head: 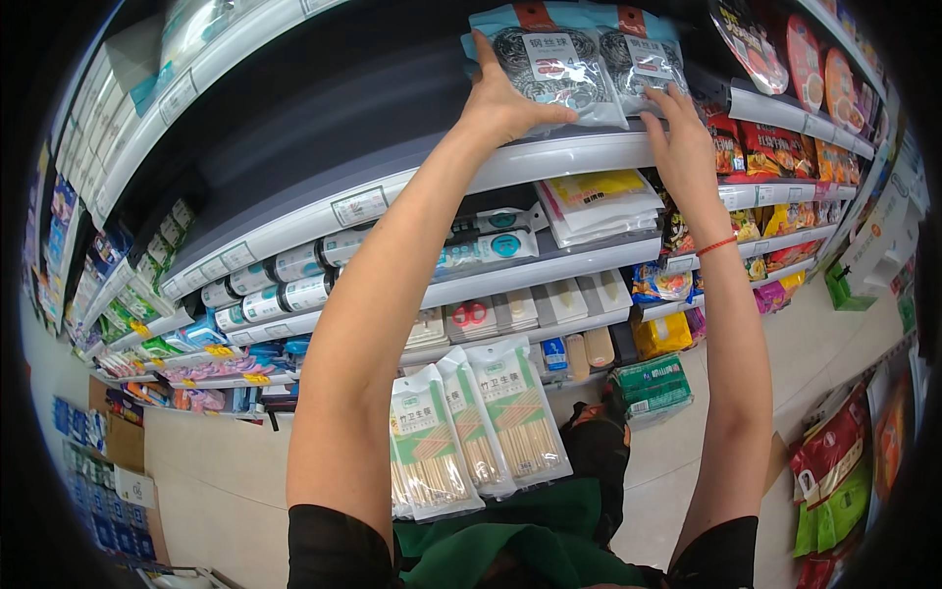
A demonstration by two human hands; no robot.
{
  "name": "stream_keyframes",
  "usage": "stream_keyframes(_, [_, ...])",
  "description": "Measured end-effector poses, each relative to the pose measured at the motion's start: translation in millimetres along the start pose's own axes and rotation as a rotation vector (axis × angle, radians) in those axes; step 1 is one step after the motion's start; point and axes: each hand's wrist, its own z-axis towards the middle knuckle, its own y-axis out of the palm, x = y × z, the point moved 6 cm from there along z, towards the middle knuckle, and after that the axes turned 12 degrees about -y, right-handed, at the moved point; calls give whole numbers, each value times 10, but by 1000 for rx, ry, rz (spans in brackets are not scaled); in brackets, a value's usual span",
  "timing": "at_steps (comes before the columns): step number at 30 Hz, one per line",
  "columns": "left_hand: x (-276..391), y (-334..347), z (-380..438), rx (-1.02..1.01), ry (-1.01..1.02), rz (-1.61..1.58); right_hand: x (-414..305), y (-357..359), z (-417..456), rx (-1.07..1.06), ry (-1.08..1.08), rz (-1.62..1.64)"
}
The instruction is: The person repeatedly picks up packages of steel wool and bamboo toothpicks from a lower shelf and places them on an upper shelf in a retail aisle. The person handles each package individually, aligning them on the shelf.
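Note:
Two clear-and-blue packs of steel wool scourers stand side by side at the right end of a dark upper shelf (pixel 294 140). My left hand (pixel 508 99) grips the left scourer pack (pixel 548 70), thumb across its lower front and a finger up its left edge. At the right scourer pack (pixel 640 55), my right hand (pixel 678 140) rests its fingertips against the lower front, fingers apart. Several packs of bamboo chopsticks (pixel 519 416) lie below, between my forearms, near the green apron (pixel 515 545).
The white shelf edge (pixel 559 158) runs below the scourers. Lower shelves hold rolls in plastic (pixel 294 272), flat packs (pixel 596 202) and red-handled scissors (pixel 471 314). Instant noodle packs (pixel 773 147) fill shelves at right. A green carton (pixel 653 386) sits on the floor near my foot.

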Motion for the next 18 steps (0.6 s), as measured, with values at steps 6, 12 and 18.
stream_keyframes(6, [-29, 16, 32, 42, -18, 101, 45, -40, 58, -39, 35, 62])
stream_keyframes(12, [49, -14, -37, 41, 18, 113, -99, -177, -18, 4, -26, 68])
stream_keyframes(18, [199, -52, -273, 100, 63, 198, -520, -285, -18, 53, -34, 291])
